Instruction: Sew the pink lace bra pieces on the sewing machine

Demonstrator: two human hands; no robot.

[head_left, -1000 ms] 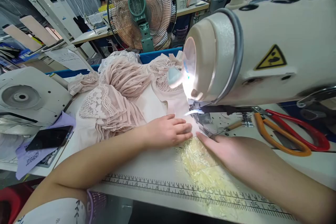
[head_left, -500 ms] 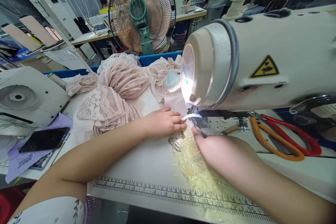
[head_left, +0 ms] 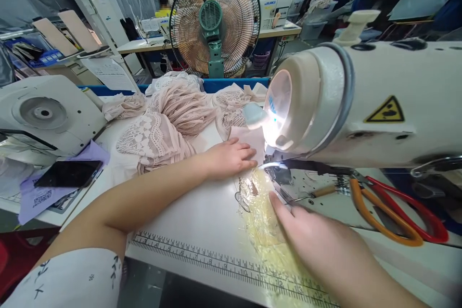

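My left hand (head_left: 231, 159) lies palm down with its fingers stretched out, on and beside a pale pink fabric piece (head_left: 250, 137) left of the needle area of a white sewing machine (head_left: 325, 101). The machine's lamp glares, so the needle itself is hard to see. My right hand (head_left: 306, 226) rests at the near side of the needle, its thumb against a yellow strip under clear tape (head_left: 269, 224) on the table. Its other fingers are mostly hidden. A thin metal part shows beside the thumb; I cannot tell whether the hand holds it.
Orange and red-handled scissors (head_left: 386, 211) and a wooden-handled tool (head_left: 323, 191) lie right of the needle area. Pink lace garments (head_left: 162, 125) are piled at the back left. A phone (head_left: 68, 173) lies on purple paper. A fan (head_left: 216, 24) stands behind the table.
The view has shifted, so most things appear farther right. My right hand has drawn back slightly toward me from the needle. My left hand has slid a little away from me over the fabric.
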